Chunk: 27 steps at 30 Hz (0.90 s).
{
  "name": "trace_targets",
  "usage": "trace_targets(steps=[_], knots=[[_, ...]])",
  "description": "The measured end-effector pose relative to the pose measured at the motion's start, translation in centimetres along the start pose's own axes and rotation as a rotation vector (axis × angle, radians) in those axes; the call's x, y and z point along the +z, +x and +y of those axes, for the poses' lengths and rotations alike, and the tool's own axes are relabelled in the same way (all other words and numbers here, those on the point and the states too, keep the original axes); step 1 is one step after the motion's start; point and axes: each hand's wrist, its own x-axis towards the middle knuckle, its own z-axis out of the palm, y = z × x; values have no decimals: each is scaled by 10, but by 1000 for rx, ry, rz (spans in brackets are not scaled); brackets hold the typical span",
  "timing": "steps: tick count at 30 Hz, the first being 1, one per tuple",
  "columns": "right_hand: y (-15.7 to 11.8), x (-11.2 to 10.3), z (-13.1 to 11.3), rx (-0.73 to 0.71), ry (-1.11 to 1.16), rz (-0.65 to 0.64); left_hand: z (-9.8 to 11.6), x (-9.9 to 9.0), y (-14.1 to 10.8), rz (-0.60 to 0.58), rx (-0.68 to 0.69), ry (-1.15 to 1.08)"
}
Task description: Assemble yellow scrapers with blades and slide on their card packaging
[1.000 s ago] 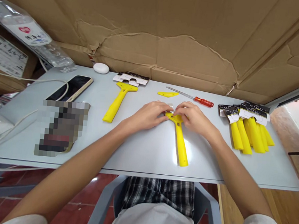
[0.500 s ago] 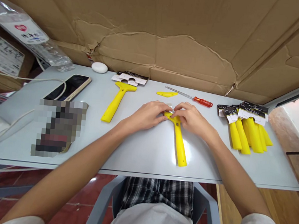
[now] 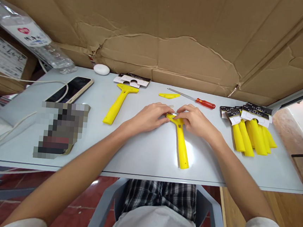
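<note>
Yellow handle (image 3: 182, 149) flat on worktop (image 3: 137, 154), apparently partway assembled. Left hand (image 3: 149, 118): fingers pinch its head's left end. Right hand (image 3: 200, 121): fingers at the head, grip unclear. Yellow plate (image 3: 169, 96) detached; red screwdriver (image 3: 205, 103) unheld.

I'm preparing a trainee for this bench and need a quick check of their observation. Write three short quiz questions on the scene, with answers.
1. True or false: the left hand and right hand both touch the same yellow scraper handle.
2. Which tool lies beyond them? A) pliers B) screwdriver C) hammer
3. Fill in: the grip of that tool is ____.

Key: 1 true; 2 B; 3 red
</note>
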Motion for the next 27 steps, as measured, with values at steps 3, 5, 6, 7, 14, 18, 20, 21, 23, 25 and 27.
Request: trace_targets(steps=[3, 5, 6, 7, 14, 18, 20, 21, 23, 25, 27], knots=[[0, 0, -1, 1, 3, 5, 0, 0, 0, -4, 4, -2], [0, 0, -2, -1, 6, 5, 0, 0, 0, -6, 10, 4], [1, 0, -3, -2, 5, 1, 1, 0, 0, -6, 12, 9], [1, 1, -4, -2, 3, -5, 1, 0, 0, -6, 12, 14], [-1, -4, 0, -1, -2, 37, 0, 0, -1, 9, 16, 11], [-4, -13, 16, 9, 21, 152, -1, 1, -1, 6, 10, 36], [-6, -18, 28, 43, 10, 192, -2, 1, -1, 3, 10, 47], [-8, -20, 34, 66, 1, 204, -3, 1, -1, 1, 13, 47], [-10, -22, 46, 119, -20, 216, -3, 1, -1, -5, 30, 40], [-11, -22, 55, 163, -32, 222, -4, 1, -1, -9, 53, 29], [-11, -20, 61, 185, -36, 224, -4, 1, -2, -9, 70, 21]])
